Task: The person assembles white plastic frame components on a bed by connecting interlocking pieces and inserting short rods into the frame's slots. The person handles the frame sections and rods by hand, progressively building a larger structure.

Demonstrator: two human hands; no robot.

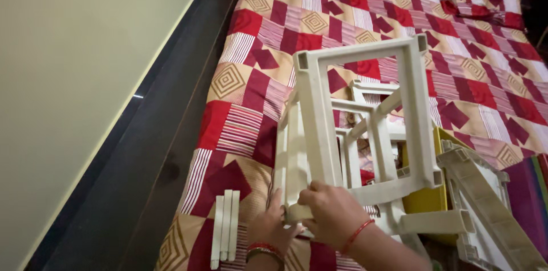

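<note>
A cream plastic rack frame (365, 117) stands on a bed, built of square open frames joined by upright posts. My right hand (331, 214) grips the near corner of the top frame from above. My left hand (269, 230) is under that same corner, its fingers closed on the lower end of the corner post (297, 168). Both wrists wear red bangles or thread.
The bedspread (268, 37) is a red, cream and tan patchwork. Three loose cream posts (226, 231) lie at the bed's near left edge. A cream shelf panel (491, 208) and a yellow board (425, 198) lie at right. A dark bed frame (154, 151) and pale wall (68, 77) run along the left.
</note>
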